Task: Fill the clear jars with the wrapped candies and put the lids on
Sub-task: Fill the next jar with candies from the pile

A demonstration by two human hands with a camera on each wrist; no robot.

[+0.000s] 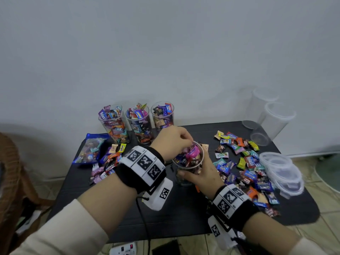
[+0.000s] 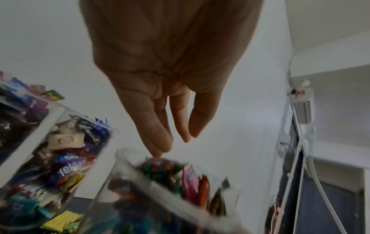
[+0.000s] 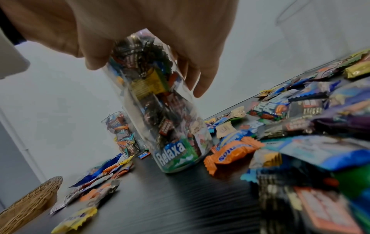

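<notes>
A clear jar point(image 1: 184, 178) stands mid-table, packed with wrapped candies up to its rim; a pink Mentos candy point(image 1: 192, 150) lies on top. My right hand point(image 1: 200, 172) grips the jar's side, thumb and fingers wrapped round it point(image 3: 148, 76). My left hand point(image 1: 185, 144) hovers over the jar's mouth with straight fingers pointing down, and a fingertip point(image 2: 158, 154) touches the top candies in the jar point(image 2: 152, 190). Three full, lidless jars point(image 1: 140, 124) line the table's back edge. Loose candies point(image 1: 244, 168) lie in a heap to the right, and more candies point(image 1: 108, 161) lie to the left.
A stack of clear lids point(image 1: 283, 170) sits at the table's right edge. Empty clear jars point(image 1: 259, 138) lie at the back right corner beside tall white containers point(image 1: 276, 116). A blue candy bag point(image 1: 90, 148) lies at the left. A wicker chair point(image 1: 11, 172) stands beyond the left edge.
</notes>
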